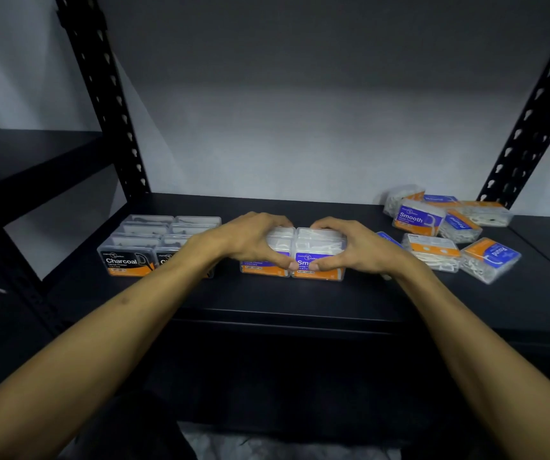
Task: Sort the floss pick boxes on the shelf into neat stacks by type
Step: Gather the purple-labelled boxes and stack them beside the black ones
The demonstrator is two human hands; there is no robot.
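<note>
Head view puts both of my hands on the middle of the black metal shelf [300,303], cupped around two clear plastic floss pick boxes with purple-and-orange "Smooth" labels. My left hand [250,240] curls over the left Smooth box [275,242], fingers draped across its far top edge, thumb pressed on its front label. My right hand [356,249] does the same on the right Smooth box [321,252]. The thumbs nearly meet at the seam between the boxes. I judge I am holding them this way to square the pair, side walls touching and front faces flush.

Both boxes lie flat with labels facing me. Their long axes seem to run front to back into the shelf, parallel to each other, though my hands hide their far ends.

To the left stands the tidy block of clear boxes with black "Charcoal" labels [127,260], two columns stacked, aligned the same way; so the Smooth pair probably copies that layout. To the right lies the loose heap of purple-and-orange "Smooth" and "Round" boxes [446,227], tilted and pointing every way, still unsorted. It sits within easy reach of the right hand, well apart from the Charcoal block.
</note>
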